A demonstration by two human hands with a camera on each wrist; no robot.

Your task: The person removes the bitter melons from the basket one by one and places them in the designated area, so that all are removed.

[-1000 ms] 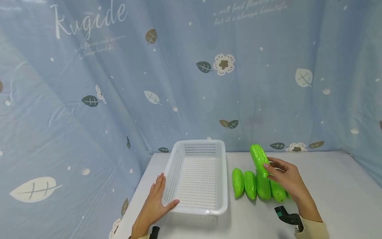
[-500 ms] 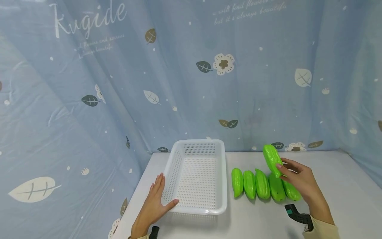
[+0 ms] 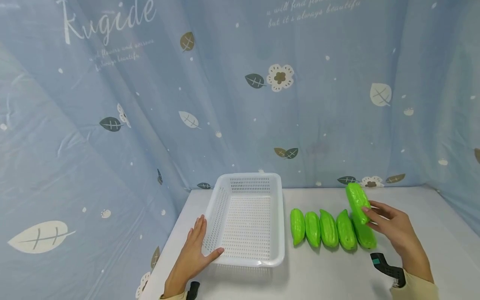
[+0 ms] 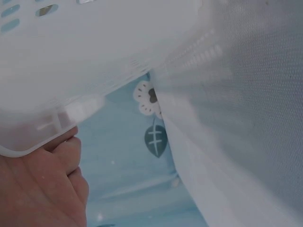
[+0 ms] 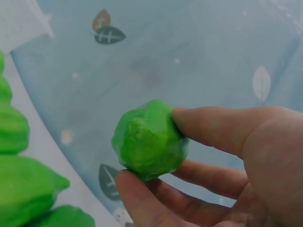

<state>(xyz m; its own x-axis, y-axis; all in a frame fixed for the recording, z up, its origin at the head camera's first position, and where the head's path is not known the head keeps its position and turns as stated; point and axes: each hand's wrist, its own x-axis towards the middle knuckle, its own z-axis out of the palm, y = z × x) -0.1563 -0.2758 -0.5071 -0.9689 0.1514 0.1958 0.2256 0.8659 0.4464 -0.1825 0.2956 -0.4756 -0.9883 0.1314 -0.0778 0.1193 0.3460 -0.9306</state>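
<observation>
My right hand (image 3: 395,227) holds a bright green, ridged bitter melon (image 3: 355,201) between thumb and fingers, raised over the right end of a row. In the right wrist view the held bitter melon (image 5: 149,142) points its end at the camera, thumb on one side and fingers beneath. Several more bitter melons (image 3: 328,229) lie side by side on the table; the rightmost one (image 3: 364,235) is partly covered by the held one. My left hand (image 3: 191,252) rests with straight, spread fingers along the left rim of a white plastic basket (image 3: 282,233), its thumb at the front rim.
The basket stands on a white table (image 3: 322,279), left of the row. A blue curtain (image 3: 225,104) printed with leaves and flowers hangs behind the table and along its left side. A black wrist mount (image 3: 388,268) sits at the right sleeve.
My right hand has moved rightward with the held bitter melon, passing over the row to its right end. More of the row now shows. The left hand has stayed at the basket.
</observation>
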